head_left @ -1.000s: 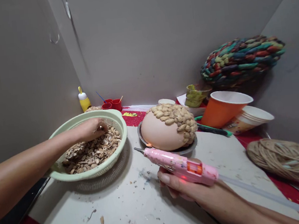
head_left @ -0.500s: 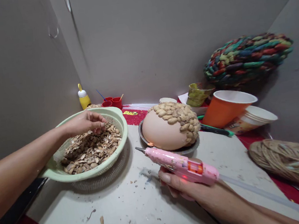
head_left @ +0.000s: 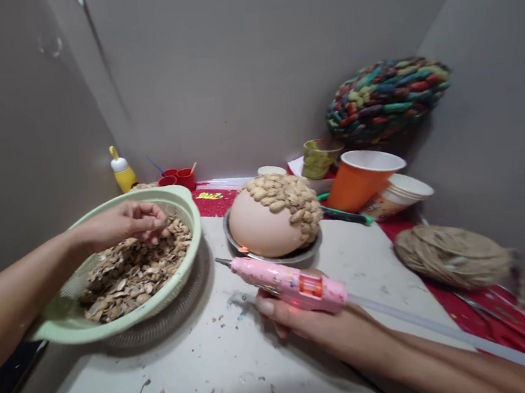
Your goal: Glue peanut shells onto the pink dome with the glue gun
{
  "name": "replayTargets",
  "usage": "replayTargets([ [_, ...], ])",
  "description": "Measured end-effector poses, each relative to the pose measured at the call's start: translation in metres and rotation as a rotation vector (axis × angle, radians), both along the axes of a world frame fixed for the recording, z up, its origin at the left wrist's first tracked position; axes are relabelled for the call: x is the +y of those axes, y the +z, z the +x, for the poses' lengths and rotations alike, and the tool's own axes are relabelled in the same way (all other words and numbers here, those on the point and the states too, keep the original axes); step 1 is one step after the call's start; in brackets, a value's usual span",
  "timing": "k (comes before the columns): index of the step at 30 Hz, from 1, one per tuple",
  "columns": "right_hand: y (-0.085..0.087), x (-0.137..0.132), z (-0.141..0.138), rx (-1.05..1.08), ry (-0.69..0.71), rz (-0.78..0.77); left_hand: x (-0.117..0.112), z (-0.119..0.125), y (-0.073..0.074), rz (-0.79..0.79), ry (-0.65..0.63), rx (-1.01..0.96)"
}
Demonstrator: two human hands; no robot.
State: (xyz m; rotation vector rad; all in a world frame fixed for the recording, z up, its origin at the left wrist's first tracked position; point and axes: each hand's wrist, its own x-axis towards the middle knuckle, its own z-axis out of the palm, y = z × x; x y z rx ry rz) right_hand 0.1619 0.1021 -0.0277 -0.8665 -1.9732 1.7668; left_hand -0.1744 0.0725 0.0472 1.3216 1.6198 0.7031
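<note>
My left hand (head_left: 129, 224) hangs over a pale green colander (head_left: 192, 285) heaped with broken nut shells (head_left: 134, 275). Thumb and fingertips are pinched together; what they hold, if anything, I cannot make out. In my right hand (head_left: 298, 318) is a pink hot glue gun (head_left: 271, 283), its metal nozzle pointing left and a clear glue stick running out of its back. Behind the gun, a rounded, peach-coloured form (head_left: 260, 225) rests in a grey metal bowl (head_left: 297, 256). Shells (head_left: 298, 199) cover its top and right side; the front left is bare.
An orange cup (head_left: 355, 183) and stacked paper cups (head_left: 406, 197) stand at the right, near a twine bundle (head_left: 454, 254). A multicoloured braided piece (head_left: 388, 99) is behind them. Red pots (head_left: 186, 179) and a yellow bottle (head_left: 122, 173) stand by the wall. Shell bits litter the white board (head_left: 192, 379).
The view has swung right, so everything sits further left in the picture. My left hand stays above the shells, and my right hand keeps hold of the hot glue gun.
</note>
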Motion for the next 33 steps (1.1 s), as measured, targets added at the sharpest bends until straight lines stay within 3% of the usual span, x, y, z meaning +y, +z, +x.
replayTargets([
  [10, -0.017, 0.008, -0.002, 0.098, 0.052, 0.002, 0.007, -0.001, 0.0, 0.066, -0.033, 0.158],
  [15, -0.011, 0.008, -0.003, 0.114, 0.064, -0.037, 0.006, 0.007, 0.004, 0.112, -0.002, 0.174],
  [21, -0.008, 0.006, -0.003, 0.101, 0.04, -0.041, 0.007, -0.001, -0.002, 0.114, 0.084, 0.157],
  [24, -0.007, 0.006, -0.001, 0.166, -0.01, -0.051, 0.006, 0.002, 0.005, 0.13, 0.123, 0.088],
  [29, 0.0, 0.007, 0.008, 0.299, -0.24, -0.053, -0.005, 0.04, 0.025, 0.179, 0.131, -0.112],
  [33, 0.011, 0.001, 0.011, 0.386, -0.218, -0.102, -0.023, 0.095, 0.025, 0.079, 0.0, -0.292],
])
